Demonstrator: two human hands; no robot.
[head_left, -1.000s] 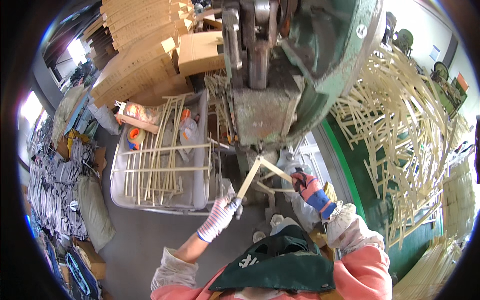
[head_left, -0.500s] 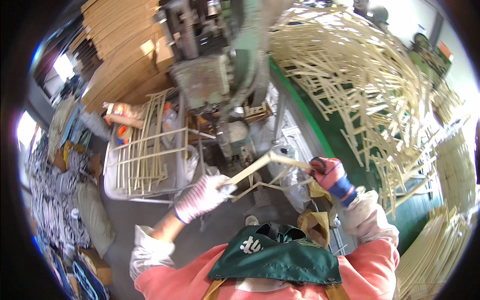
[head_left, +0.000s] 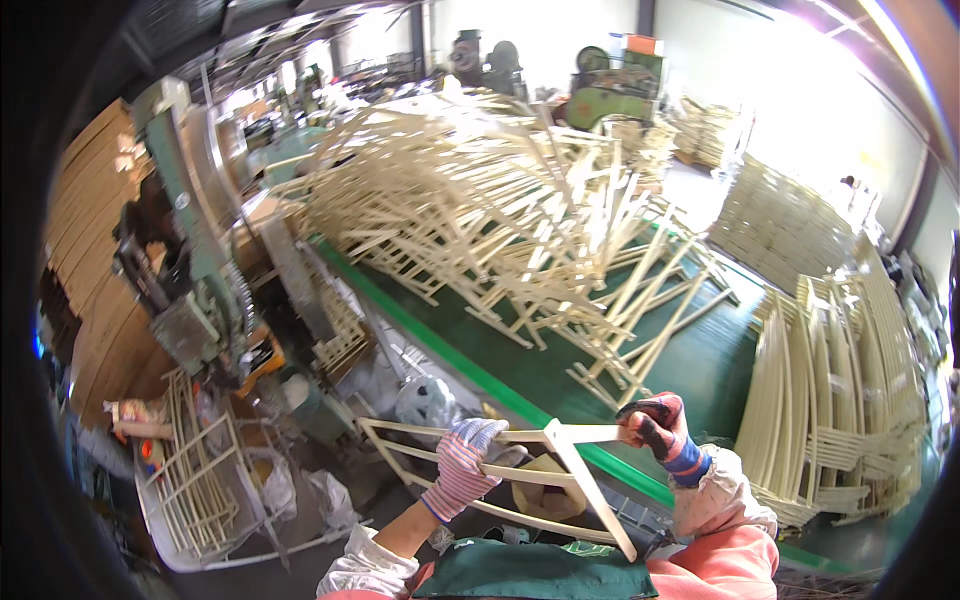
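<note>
In front of my body is a cream frame [head_left: 590, 492] made of flat bars, held tilted between both hands. My left hand [head_left: 463, 470], in a red-and-white striped glove, is closed around its long bars near the middle. In a red-and-blue glove with dark fingertips, my right hand [head_left: 660, 436] grips the end of a bar that sticks out past the frame's thick crossbar. The frame hangs close to the near edge of a green-topped table [head_left: 715, 375]. A big loose pile of similar cream bars [head_left: 450, 235] covers much of that table.
Neat stacks of curved cream frames [head_left: 800, 400] stand on the right. On the left are a green press-like machine [head_left: 190, 240], cardboard boxes [head_left: 100, 290] and a white tub [head_left: 160, 535] with cream bars over it. A clear plastic bag [head_left: 425, 402] lies beside the table edge.
My view has swung right and up toward the table. Both hands carried the frame over with them. My left hand now grips its long bars, and the frame has turned.
</note>
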